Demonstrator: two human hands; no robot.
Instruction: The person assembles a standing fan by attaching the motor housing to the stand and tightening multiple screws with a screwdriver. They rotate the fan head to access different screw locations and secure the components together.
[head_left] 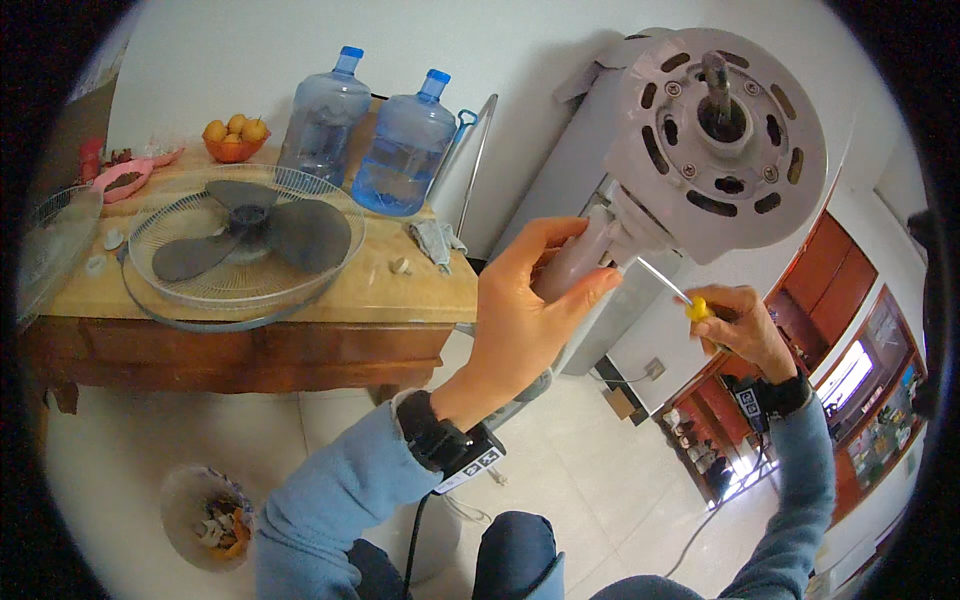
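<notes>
A white fan motor housing (655, 170) with slotted vents and a bare shaft (716, 95) fills the upper right. My left hand (530, 300) is wrapped round the fan's neck (578, 262) just below it. In my right hand (745, 330) is a screwdriver (698, 308) with a yellow handle, its metal shank pointing up and left. The screwdriver's tip meets the underside of the housing near the neck; what it touches there is hidden.
On the wooden table (400, 300) at left lie a fan grille (345, 205) and grey fan blades (310, 237). Two blue water jugs (405, 150), a bowl of orange fruit (235, 150) and a cloth (436, 243) are there too. A waste bin (185, 505) stands on the floor.
</notes>
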